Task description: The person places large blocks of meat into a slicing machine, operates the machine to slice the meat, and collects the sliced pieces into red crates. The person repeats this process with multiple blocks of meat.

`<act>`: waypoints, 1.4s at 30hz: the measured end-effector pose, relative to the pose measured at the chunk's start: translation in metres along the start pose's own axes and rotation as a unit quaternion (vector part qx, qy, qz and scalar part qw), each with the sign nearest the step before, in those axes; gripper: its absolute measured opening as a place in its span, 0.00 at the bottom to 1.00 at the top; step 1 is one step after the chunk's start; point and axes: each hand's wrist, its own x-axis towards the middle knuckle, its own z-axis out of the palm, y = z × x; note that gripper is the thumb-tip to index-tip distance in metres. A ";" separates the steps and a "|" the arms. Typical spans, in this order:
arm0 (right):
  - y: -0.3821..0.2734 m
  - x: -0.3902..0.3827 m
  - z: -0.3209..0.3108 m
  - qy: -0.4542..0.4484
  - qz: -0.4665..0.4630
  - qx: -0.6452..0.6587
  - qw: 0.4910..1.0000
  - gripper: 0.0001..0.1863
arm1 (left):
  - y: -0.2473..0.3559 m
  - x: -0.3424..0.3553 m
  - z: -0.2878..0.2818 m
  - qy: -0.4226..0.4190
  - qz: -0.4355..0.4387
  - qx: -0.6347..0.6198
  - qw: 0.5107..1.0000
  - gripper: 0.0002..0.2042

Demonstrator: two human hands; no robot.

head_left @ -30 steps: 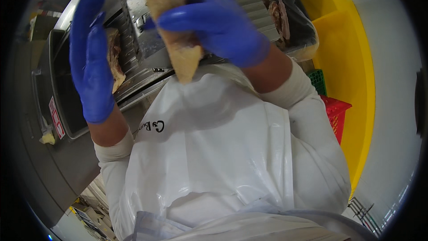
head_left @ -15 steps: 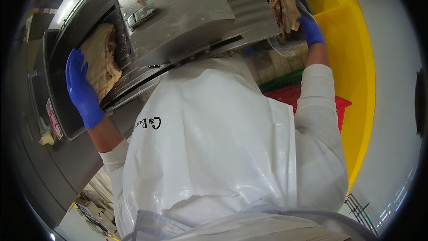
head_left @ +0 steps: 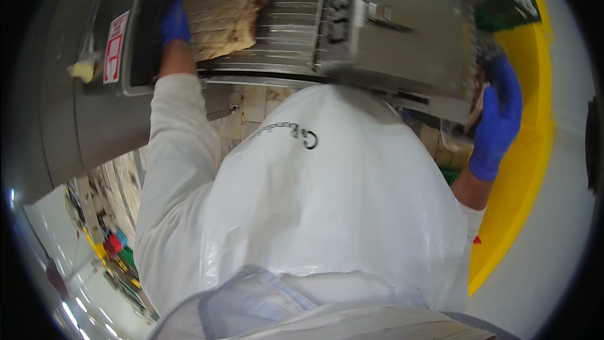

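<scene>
My left hand (head_left: pixel 174 22), in a blue glove, presses against the left edge of a tan slab of meat (head_left: pixel 226 9); I cannot tell whether the fingers are curled around it. The slab lies on the ribbed metal conveyor (head_left: pixel 292 22) of a steel machine (head_left: pixel 409 31). My right hand (head_left: pixel 497 116), also gloved blue, is open, fingers raised beside the machine's right end, near more meat there. A white apron (head_left: pixel 327 201) covers my chest. A yellow bin (head_left: pixel 535 151) stands at right.

Far across the top, a grey steel machine housing (head_left: pixel 75 126) with a ribbed conveyor bed (head_left: pixel 289 19). Right, a bright yellow bin wall (head_left: pixel 535 151) against pale floor (head_left: pixel 553 258). Below the housing, beige tiled wall (head_left: pixel 251 104). Lower left, glossy floor reflecting lights.
</scene>
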 end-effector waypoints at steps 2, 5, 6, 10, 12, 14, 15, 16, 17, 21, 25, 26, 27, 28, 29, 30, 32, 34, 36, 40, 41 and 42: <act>-0.037 -0.001 0.031 -0.001 -0.079 -0.002 0.997 0.26 | 0.046 -0.004 0.011 0.007 0.014 0.061 0.998 0.32; -0.064 0.020 0.064 -0.047 -0.266 -0.083 0.959 0.27 | 0.003 0.014 0.025 -0.061 -0.093 0.175 0.978 0.32; -0.067 0.026 0.063 -0.064 -0.271 -0.100 0.955 0.29 | -0.015 0.019 0.034 -0.033 -0.093 0.183 0.978 0.33; -0.062 0.022 0.072 -0.083 -0.216 -0.076 0.970 0.37 | -0.142 0.051 0.062 -0.118 -0.104 0.192 0.969 0.36; -0.057 0.017 0.070 -0.078 -0.181 -0.065 0.978 0.39 | -0.165 0.061 0.073 -0.153 -0.056 0.133 0.978 0.39; -0.054 0.022 0.065 -0.099 -0.197 -0.082 0.972 0.39 | -0.174 0.053 0.083 -0.150 -0.062 0.106 0.981 0.42; -0.054 0.022 0.070 -0.105 -0.193 -0.087 0.972 0.39 | -0.158 0.037 0.089 -0.134 -0.091 0.103 0.982 0.43; -0.056 0.017 0.072 -0.101 -0.180 -0.094 0.974 0.39 | -0.134 0.034 0.095 -0.120 -0.107 0.101 0.982 0.44; -0.056 0.015 0.074 -0.098 -0.174 -0.092 0.975 0.39 | -0.112 0.032 0.088 -0.115 -0.084 0.114 0.983 0.44; -0.058 0.024 0.066 -0.100 -0.223 -0.131 0.961 0.45 | -0.091 0.022 0.069 -0.282 -0.045 0.233 0.930 0.45; -0.063 0.023 0.069 -0.079 -0.233 -0.141 0.959 0.42 | 0.053 -0.056 0.085 -0.249 -0.096 0.127 0.955 0.44; -0.064 0.022 0.071 -0.073 -0.230 -0.132 0.961 0.40 | 0.067 -0.065 0.089 -0.287 -0.162 0.000 0.944 0.44; -0.052 0.023 0.073 -0.071 -0.244 -0.100 0.962 0.39 | 0.068 -0.075 0.070 -0.280 -0.178 -0.021 0.943 0.44; -0.055 0.023 0.072 -0.067 -0.244 -0.086 0.964 0.37 | 0.075 -0.071 0.068 -0.297 -0.177 -0.054 0.937 0.45; -0.058 0.022 0.072 -0.064 -0.244 -0.072 0.965 0.35 | 0.080 -0.067 0.064 -0.314 -0.175 -0.087 0.929 0.45; -0.061 0.023 0.073 -0.063 -0.241 -0.069 0.966 0.34 | 0.078 -0.068 0.063 -0.302 -0.165 -0.085 0.935 0.45; -0.064 0.023 0.074 -0.061 -0.240 -0.064 0.967 0.33 | 0.070 -0.071 0.067 -0.274 -0.148 -0.086 0.946 0.44; -0.063 0.024 0.077 -0.061 -0.237 -0.041 0.969 0.32 | 0.075 -0.071 0.060 -0.245 -0.115 -0.100 0.957 0.44; -0.064 0.022 0.074 -0.073 -0.232 -0.029 0.970 0.31 | 0.081 -0.076 0.052 -0.212 -0.114 -0.125 0.962 0.44; -0.073 0.023 0.067 -0.104 -0.234 -0.049 0.966 0.28 | 0.113 -0.119 0.028 -0.149 -0.046 -0.149 0.976 0.43; -0.078 0.021 0.062 -0.107 -0.234 -0.061 0.964 0.28 | 0.126 -0.141 0.018 -0.138 0.003 -0.142 0.980 0.43; -0.085 0.024 0.058 -0.105 -0.211 -0.075 0.969 0.27 | 0.132 -0.164 0.010 -0.144 0.032 -0.075 0.986 0.43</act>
